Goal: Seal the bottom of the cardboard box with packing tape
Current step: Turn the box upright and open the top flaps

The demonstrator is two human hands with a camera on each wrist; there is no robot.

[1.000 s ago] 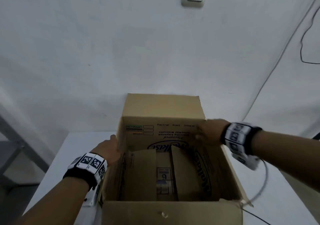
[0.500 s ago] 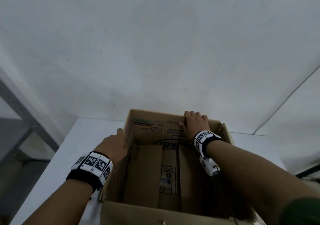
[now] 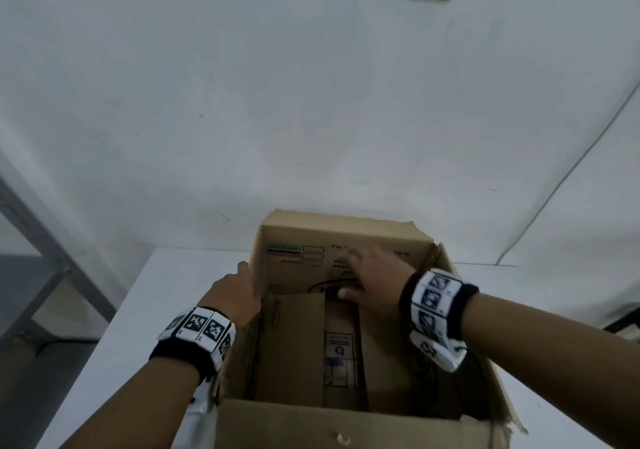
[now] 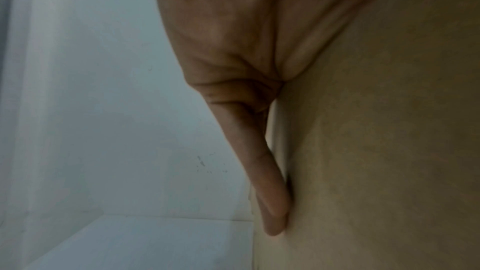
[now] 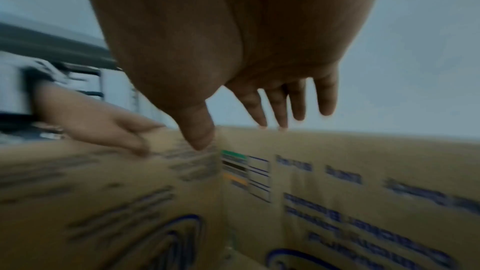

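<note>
White painted walls meet in a corner behind a white worktop [image 3: 166, 296], and on that worktop stands an open brown corrugated cardboard box [image 3: 346, 234], seen from above with its mouth facing up. The left hand [image 3: 232, 296] lies flat against the outside of the box's left wall, fingers straight and pressed together. The right hand [image 3: 375, 275] reaches inside with fingers spread and relaxed, close to the far inner wall; whether it touches the wall cannot be told through the motion blur. At the bottom, two inner flaps [image 3: 294, 344] lie folded with a gap between them, showing a printed label. No packing tape shows in any view, so sealing looks not yet begun. Judging from this, the likely trouble is that the bottom seam faces down against the worktop; if the box is turned over carelessly, the loose flaps could spring open, and the torn near right corner [image 3: 512, 421] could split further. Legible print is scarce and upside down: "CAPPUCCINO" beside green and dark bars, plus a large "6" on the bottom label; the blue oval logo cannot be read.
</note>
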